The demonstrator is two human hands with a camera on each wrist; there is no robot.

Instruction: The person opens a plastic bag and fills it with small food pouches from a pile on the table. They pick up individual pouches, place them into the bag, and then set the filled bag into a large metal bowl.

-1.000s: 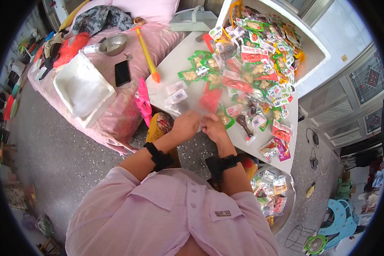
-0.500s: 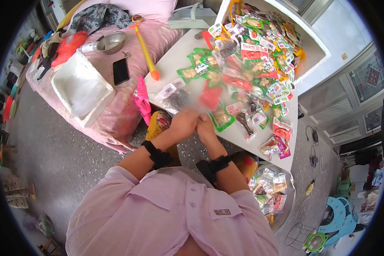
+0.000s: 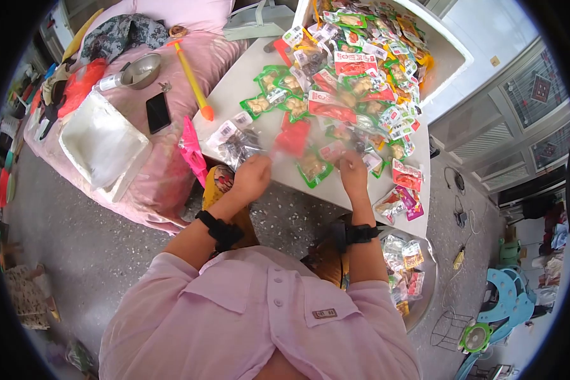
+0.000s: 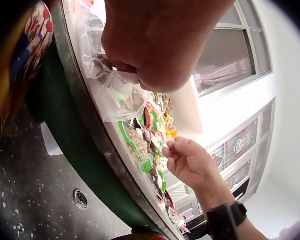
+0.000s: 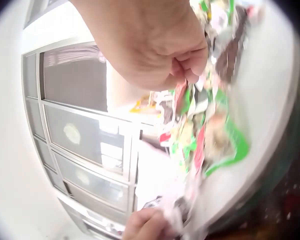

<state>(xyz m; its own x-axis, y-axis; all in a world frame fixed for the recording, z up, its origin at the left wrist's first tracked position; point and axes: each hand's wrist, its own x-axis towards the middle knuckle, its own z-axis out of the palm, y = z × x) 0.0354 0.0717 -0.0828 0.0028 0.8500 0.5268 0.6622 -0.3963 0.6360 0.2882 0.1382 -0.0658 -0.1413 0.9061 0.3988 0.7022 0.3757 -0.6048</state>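
My left hand (image 3: 253, 178) grips a clear plastic bag (image 4: 121, 102) at the near edge of the white table (image 3: 218, 104). The bag hangs below the fist in the left wrist view and looks see-through. Just beyond this hand lie clear packs (image 3: 237, 144) with dark contents and white labels. Apart from it, my right hand (image 3: 353, 172) hovers at the near side of a heap of snack packs (image 3: 342, 109), fingers loosely curled, with nothing visible in them. Between the hands lies a green-edged pack (image 3: 311, 167); a red pack (image 3: 292, 134) is behind it.
A white foam box (image 3: 449, 69) full of packs lies tipped at the table's back. Below the right arm, a metal basin (image 3: 432, 266) holds more packs. On the pink bed at left are an open foam box (image 3: 101, 149), a phone (image 3: 158, 113) and a yellow stick (image 3: 192, 79).
My hands were together at the table edge and have moved apart, the left keeping the clear bag, the right reaching over to the packs. The head view has shifted slightly.
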